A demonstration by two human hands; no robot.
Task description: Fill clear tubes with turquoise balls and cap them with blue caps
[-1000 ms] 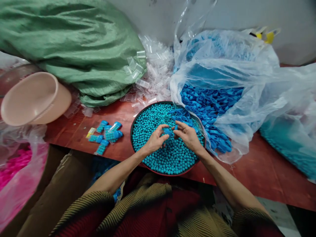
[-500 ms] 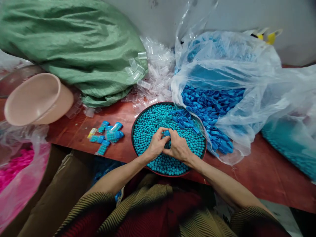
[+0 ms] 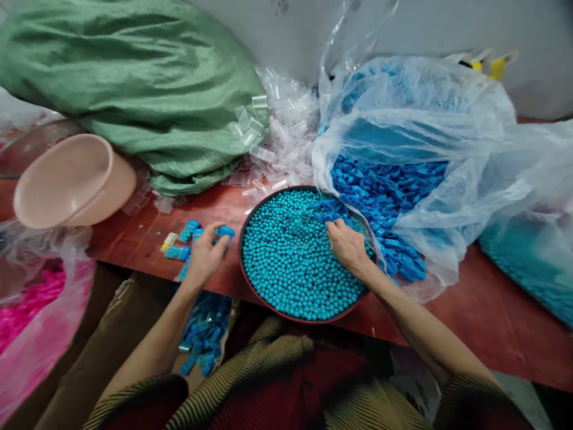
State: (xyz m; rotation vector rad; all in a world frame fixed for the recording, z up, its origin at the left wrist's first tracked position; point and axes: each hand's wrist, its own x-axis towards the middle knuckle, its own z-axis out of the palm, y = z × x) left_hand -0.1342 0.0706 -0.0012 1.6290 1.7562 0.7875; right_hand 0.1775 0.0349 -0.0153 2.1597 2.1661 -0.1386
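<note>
My left hand [image 3: 208, 255] is at the left of the bowl, thumb and fingers curled around a small blue-capped container [image 3: 225, 231] at the pile; its body is mostly hidden by my fingers. Beside it lie similar clear containers [image 3: 178, 252] holding turquoise beads under blue caps. My right hand [image 3: 348, 245] reaches over the right side of the round bowl [image 3: 242, 263], its fingertips closed on a blue cap in a small heap of blue caps [image 3: 333, 209]. Turquoise beads [image 3: 290, 275] fill the bowl.
Behind the bowl are loose clear plastic tubes [image 3: 286, 128] and a green sack [image 3: 179, 101]. A plastic bag of blue caps [image 3: 380, 185] opens toward the bowl. A pink basin [image 3: 67, 179] stands left. Below the table edge, a box holds blue-capped containers [image 3: 206, 334].
My hands have parted from above the middle of the bowl. The left went left to the container pile, the right moved right to the blue caps.
</note>
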